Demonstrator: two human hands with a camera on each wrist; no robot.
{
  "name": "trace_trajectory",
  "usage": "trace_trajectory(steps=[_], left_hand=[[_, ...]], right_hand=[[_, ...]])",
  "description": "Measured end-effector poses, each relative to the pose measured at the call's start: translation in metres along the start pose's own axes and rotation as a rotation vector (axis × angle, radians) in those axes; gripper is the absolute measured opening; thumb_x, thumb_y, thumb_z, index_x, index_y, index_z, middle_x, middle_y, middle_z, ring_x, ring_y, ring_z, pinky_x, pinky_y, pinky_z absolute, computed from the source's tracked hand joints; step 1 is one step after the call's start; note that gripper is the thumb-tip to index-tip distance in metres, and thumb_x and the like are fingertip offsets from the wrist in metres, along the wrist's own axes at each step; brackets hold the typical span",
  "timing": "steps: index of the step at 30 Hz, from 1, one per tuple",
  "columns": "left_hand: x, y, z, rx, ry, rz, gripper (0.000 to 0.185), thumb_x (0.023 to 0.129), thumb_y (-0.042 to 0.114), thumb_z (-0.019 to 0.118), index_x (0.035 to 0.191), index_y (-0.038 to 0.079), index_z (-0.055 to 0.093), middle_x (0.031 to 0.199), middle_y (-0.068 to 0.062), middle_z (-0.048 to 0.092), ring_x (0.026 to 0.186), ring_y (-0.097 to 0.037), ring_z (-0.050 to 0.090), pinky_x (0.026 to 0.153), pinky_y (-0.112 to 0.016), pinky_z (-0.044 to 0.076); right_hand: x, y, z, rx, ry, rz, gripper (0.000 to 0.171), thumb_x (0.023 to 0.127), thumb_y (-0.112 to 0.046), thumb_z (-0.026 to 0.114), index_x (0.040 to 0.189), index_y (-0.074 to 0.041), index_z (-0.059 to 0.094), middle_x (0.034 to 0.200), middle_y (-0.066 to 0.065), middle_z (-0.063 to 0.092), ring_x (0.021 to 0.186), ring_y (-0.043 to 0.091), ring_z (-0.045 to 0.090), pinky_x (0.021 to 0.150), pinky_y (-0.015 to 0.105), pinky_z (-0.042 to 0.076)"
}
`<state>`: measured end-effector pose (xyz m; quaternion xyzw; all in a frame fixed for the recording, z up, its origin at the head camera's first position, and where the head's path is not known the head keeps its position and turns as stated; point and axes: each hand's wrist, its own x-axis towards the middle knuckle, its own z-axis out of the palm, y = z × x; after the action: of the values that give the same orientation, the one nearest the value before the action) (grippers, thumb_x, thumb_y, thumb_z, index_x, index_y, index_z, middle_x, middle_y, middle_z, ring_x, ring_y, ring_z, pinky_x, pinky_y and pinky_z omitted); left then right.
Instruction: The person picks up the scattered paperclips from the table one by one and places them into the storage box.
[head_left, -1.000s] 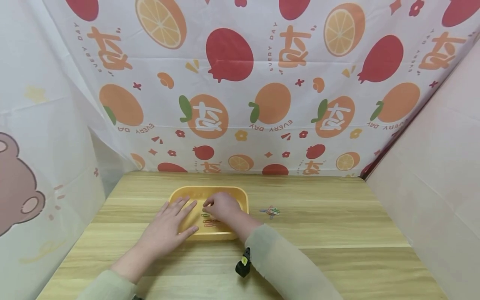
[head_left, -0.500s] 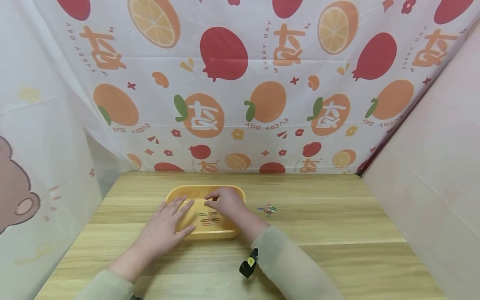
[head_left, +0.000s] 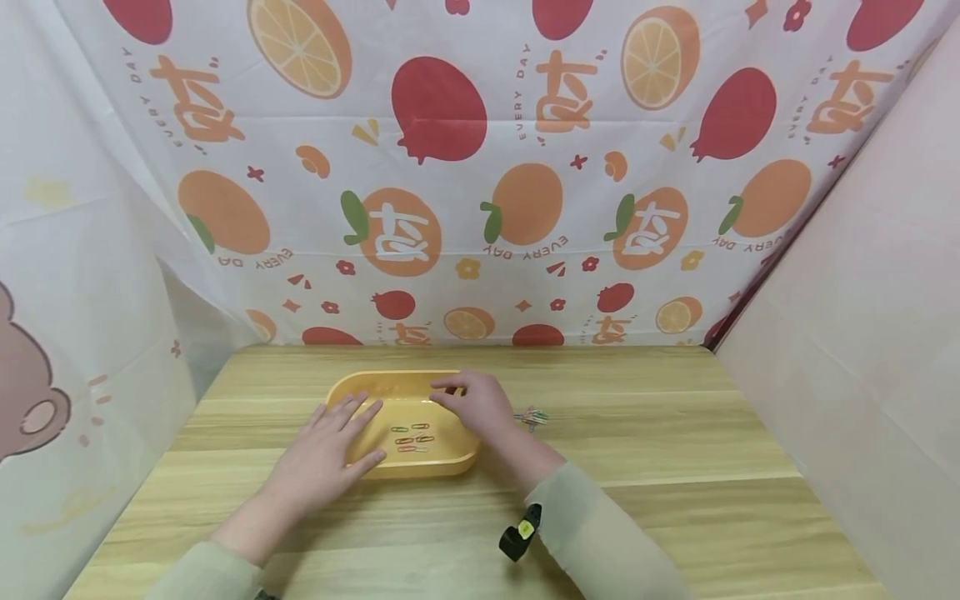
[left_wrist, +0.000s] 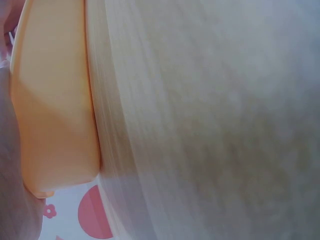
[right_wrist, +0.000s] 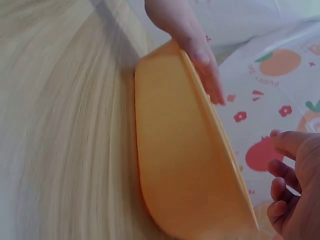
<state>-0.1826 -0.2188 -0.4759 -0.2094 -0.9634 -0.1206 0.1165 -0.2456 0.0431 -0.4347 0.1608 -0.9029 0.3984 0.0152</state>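
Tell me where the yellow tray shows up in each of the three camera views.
Head: yellow tray at lower centre, between both hands.
Left wrist: its outer wall along the left edge.
Right wrist: its outer wall runs diagonally through the centre.
Shared landmark: the wooden table.

yellow tray, shallow, rounded corners, flat on the wooden table, left of centre. several coloured paper clips lie in a small group on its floor. a second loose cluster of clips sits on the table just right of the tray.
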Motion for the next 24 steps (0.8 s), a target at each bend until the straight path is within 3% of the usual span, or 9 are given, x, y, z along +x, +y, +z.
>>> trace_trajectory(steps=[9, 14, 24], left_hand=[[0.002, 0.001, -0.001, 0.002, 0.028, 0.026, 0.076, 0.093, 0.059, 0.058, 0.154, 0.018, 0.039, 0.157, -0.015, 0.035, 0.145, -0.039, 0.028, 0.122, -0.050, 0.003], [0.001, 0.003, -0.001, 0.001, 0.010, 0.015, 0.075, 0.093, 0.053, 0.063, 0.154, 0.017, 0.038, 0.158, -0.015, 0.034, 0.145, -0.038, 0.027, 0.122, -0.053, 0.004], [-0.001, 0.004, 0.000, 0.006, 0.076, 0.042, 0.073, 0.093, 0.053, 0.063, 0.151, 0.015, 0.042, 0.155, -0.016, 0.038, 0.143, -0.040, 0.031, 0.122, -0.047, 0.001]], right_hand=[[-0.011, 0.031, -0.022, 0.123, 0.052, 0.090, 0.025, 0.089, -0.034, 0.075, 0.110, -0.021, 0.078, 0.096, -0.011, 0.067, 0.081, 0.014, 0.055, 0.066, 0.027, 0.048], [-0.019, 0.056, -0.031, 0.138, 0.086, 0.098, 0.023, 0.088, -0.032, 0.076, 0.109, -0.022, 0.079, 0.092, -0.010, 0.067, 0.079, 0.015, 0.055, 0.066, 0.029, 0.048], [-0.037, 0.101, -0.053, 0.144, 0.111, 0.130, 0.026, 0.089, -0.029, 0.076, 0.110, -0.015, 0.078, 0.090, -0.006, 0.065, 0.075, 0.014, 0.054, 0.061, 0.028, 0.048]])
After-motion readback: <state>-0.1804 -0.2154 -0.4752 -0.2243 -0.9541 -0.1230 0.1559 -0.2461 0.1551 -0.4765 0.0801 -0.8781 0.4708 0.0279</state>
